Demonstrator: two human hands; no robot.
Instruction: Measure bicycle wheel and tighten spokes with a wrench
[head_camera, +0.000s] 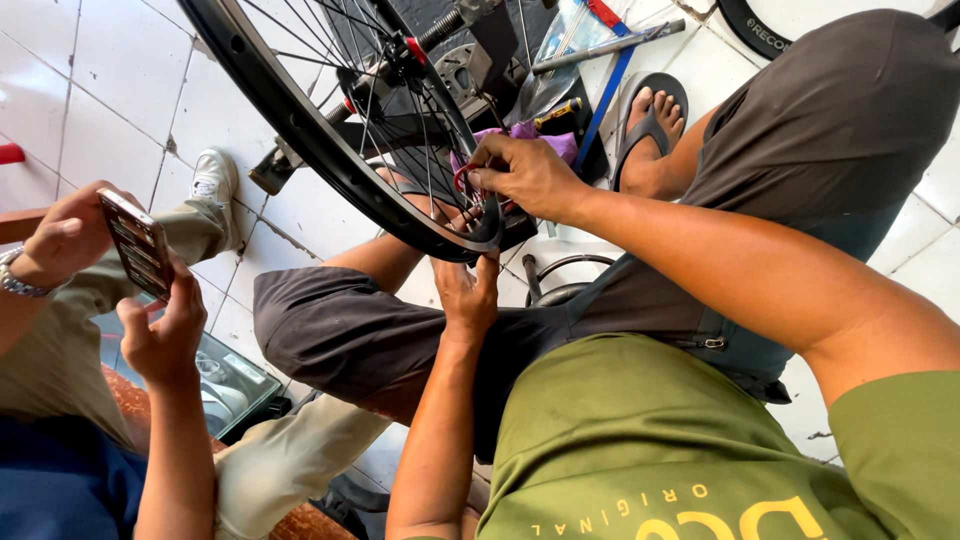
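Here, the left hand (468, 295) steadies the stiff black spoked bicycle wheel rim (330, 165); the right hand (525, 175) pinches a small red spoke tool (463, 178) at the thin, likely bendable spokes.

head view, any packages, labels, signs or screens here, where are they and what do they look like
Phone: far left, held by another person's two hands, a flat rectangle, screen side showing rows of dark tiles.
Clear plastic bag: top centre on the floor behind the wheel, crumpled, see-through.
Shirt print: bottom centre on the green shirt, yellow lettering.
Tyre marking: top right, pale lettering on black rubber.
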